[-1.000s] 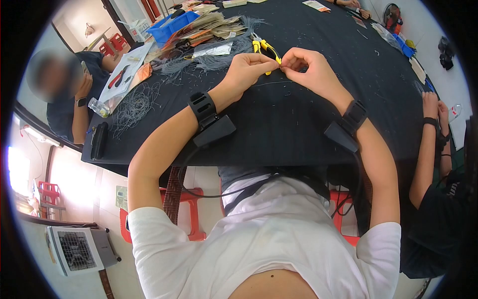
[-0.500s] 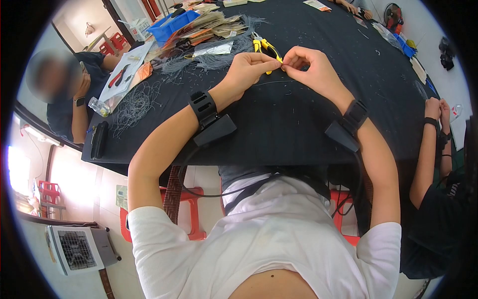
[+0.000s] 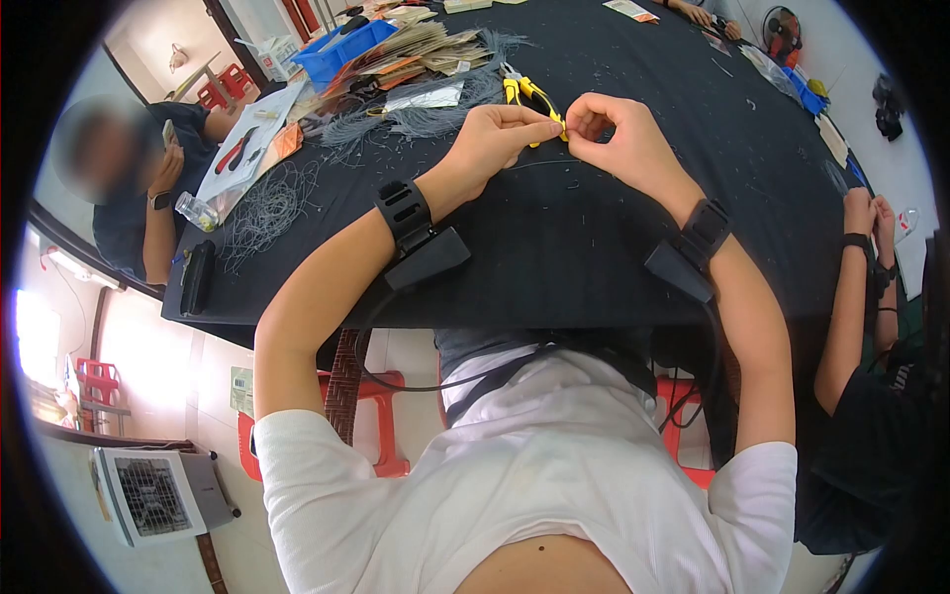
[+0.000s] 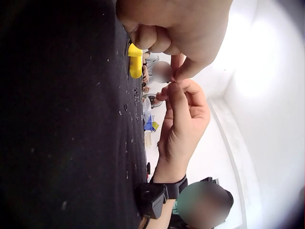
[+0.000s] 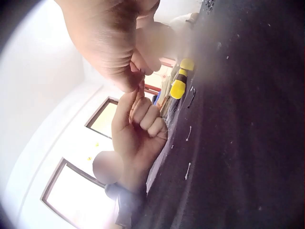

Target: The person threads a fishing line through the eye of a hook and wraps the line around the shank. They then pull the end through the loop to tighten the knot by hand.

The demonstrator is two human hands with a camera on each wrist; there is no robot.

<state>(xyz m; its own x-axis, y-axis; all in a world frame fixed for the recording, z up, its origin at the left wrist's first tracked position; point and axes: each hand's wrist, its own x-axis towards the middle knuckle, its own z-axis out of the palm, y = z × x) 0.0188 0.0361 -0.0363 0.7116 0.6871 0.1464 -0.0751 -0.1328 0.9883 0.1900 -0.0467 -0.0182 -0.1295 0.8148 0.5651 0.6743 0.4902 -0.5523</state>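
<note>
Over the black table, the left hand (image 3: pixel 492 139) and right hand (image 3: pixel 623 139) meet at their fingertips. Thumb and forefinger of each pinch a tiny item, too small to identify; a dark speck (image 5: pixel 141 71) of it shows in the right wrist view. The left wrist view has the left hand (image 4: pixel 176 24) above and the right hand (image 4: pixel 183 119) below, other fingers curled. Yellow-handled pliers (image 3: pixel 524 94) lie just beyond the fingertips, their handles partly behind the hands. A thin strand (image 3: pixel 539 163) lies on the cloth nearer the body.
Grey strands (image 3: pixel 272 213) are tangled on the left, near a small jar (image 3: pixel 196 213) and red-handled pliers (image 3: pixel 236 153). Behind them are a blue bin (image 3: pixel 341 54) and stacked cards (image 3: pixel 416 49). Clippings dot the black cloth (image 3: pixel 594 267). Other people sit at both sides.
Both hands' joined fingertips have shifted slightly to the right, still pinching. The pliers have stayed in place, with a little more of the yellow handle visible between the hands.
</note>
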